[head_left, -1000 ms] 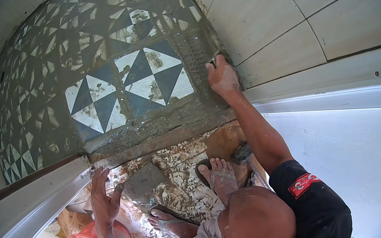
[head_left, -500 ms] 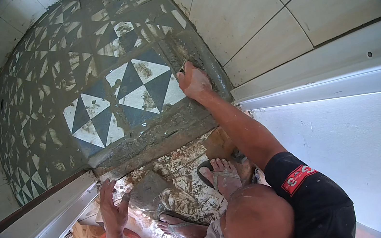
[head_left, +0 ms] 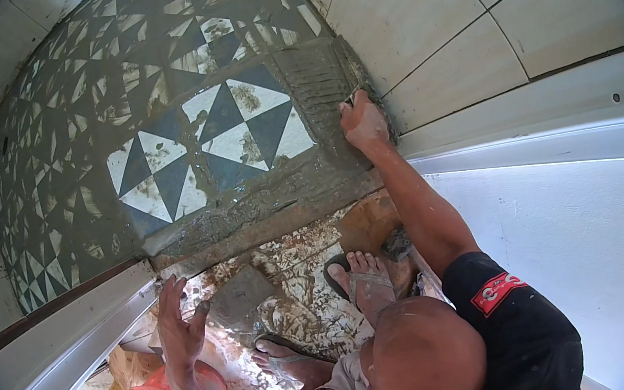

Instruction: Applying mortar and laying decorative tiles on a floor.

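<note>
My right hand (head_left: pixel 365 122) is closed round a small flat tool (head_left: pixel 352 99), mostly hidden by the fingers, at the right edge of the floor by the wall. To its left lies wet grey mortar (head_left: pixel 316 79) with combed ridges. Next to that mortar sits a white-and-dark triangle-patterned tile (head_left: pixel 248 128), smeared with mortar. Another patterned tile (head_left: pixel 155 177) lies further left. My left hand (head_left: pixel 179 323) is raised with its fingers apart, holding nothing, above and beside a red bucket (head_left: pixel 208 389).
More mortar-smeared patterned tiles (head_left: pixel 72 133) cover the far floor. Pale wall tiles (head_left: pixel 452 55) rise at the right. White frames (head_left: pixel 537 147) flank the doorway. A mortar-covered threshold (head_left: pixel 253 231) crosses before my sandalled feet. A grey slab (head_left: pixel 240 297) lies by them.
My right hand has moved right, away from the nearer tile's edge toward the wall. Combed ridges now show in the mortar where it was. My left hand stays raised. The view has shifted slightly.
</note>
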Action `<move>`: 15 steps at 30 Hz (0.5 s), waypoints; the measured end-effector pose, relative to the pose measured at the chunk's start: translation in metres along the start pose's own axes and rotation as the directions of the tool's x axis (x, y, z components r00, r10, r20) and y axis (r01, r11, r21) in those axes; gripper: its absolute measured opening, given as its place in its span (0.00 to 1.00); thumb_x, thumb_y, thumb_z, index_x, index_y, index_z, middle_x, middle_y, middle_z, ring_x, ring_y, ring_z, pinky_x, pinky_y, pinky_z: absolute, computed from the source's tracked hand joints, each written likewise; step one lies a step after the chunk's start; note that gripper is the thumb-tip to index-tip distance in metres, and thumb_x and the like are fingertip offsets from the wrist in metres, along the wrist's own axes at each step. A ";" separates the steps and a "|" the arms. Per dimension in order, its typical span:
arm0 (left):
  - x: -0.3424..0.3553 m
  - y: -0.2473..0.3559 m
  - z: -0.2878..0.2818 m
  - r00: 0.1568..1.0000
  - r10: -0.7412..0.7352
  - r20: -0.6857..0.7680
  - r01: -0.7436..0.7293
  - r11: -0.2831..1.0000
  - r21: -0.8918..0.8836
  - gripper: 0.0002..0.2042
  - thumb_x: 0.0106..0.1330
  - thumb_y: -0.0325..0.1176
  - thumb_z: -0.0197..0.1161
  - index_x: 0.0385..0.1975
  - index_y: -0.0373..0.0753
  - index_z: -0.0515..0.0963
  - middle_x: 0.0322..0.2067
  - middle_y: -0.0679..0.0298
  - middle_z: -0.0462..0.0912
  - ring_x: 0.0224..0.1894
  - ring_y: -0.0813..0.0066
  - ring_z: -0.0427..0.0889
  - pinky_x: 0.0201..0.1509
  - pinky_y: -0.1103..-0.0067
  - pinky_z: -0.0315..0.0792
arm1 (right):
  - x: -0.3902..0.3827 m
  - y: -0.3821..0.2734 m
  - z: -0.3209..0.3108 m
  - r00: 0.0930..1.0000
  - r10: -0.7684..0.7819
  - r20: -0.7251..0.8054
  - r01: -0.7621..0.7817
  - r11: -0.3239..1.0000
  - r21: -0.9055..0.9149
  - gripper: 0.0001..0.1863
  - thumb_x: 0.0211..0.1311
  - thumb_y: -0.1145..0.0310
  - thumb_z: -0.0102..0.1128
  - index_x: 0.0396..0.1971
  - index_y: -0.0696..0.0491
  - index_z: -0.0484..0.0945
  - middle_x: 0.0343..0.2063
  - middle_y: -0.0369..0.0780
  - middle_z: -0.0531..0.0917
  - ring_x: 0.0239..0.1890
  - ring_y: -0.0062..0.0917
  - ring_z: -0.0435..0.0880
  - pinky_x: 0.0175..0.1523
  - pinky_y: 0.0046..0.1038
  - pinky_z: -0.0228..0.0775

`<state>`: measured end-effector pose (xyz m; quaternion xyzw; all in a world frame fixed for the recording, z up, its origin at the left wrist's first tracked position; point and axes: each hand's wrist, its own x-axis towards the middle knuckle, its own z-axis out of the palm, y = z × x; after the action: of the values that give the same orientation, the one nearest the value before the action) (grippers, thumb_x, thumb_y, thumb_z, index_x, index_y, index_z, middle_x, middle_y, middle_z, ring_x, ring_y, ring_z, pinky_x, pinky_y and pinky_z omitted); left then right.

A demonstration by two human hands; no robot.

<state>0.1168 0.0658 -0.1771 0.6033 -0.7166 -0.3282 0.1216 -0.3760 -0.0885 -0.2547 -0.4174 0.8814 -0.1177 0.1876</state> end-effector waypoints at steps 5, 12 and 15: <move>-0.004 0.002 -0.002 0.997 -0.061 0.041 0.062 0.998 -0.031 0.30 0.65 0.31 0.72 0.68 0.36 0.74 0.70 0.44 0.72 0.68 0.50 0.76 0.67 0.64 0.75 | -0.005 0.004 0.003 1.000 -0.024 -0.015 0.024 1.000 0.011 0.22 0.76 0.54 0.55 0.54 0.58 0.71 0.51 0.59 0.85 0.56 0.56 0.84 0.59 0.52 0.75; -0.001 -0.005 0.002 0.999 0.034 0.019 -0.034 0.999 -0.002 0.29 0.66 0.40 0.72 0.64 0.34 0.75 0.68 0.41 0.73 0.62 0.45 0.81 0.64 0.62 0.76 | -0.034 -0.022 -0.004 0.996 -0.047 -0.078 0.067 0.957 0.282 0.21 0.74 0.55 0.57 0.54 0.58 0.70 0.47 0.58 0.86 0.53 0.56 0.86 0.60 0.54 0.75; 0.003 -0.004 0.006 0.999 0.030 0.034 -0.030 1.000 0.006 0.27 0.69 0.40 0.71 0.63 0.32 0.75 0.67 0.40 0.73 0.65 0.43 0.77 0.65 0.63 0.76 | -0.029 -0.031 0.011 0.978 -0.192 -0.085 0.209 0.920 0.332 0.25 0.72 0.56 0.57 0.56 0.61 0.67 0.43 0.65 0.84 0.50 0.65 0.83 0.56 0.58 0.74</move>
<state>0.1160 0.0652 -0.1853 0.5871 -0.7286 -0.3343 0.1123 -0.3335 -0.0856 -0.2463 -0.4639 0.8049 -0.2965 0.2212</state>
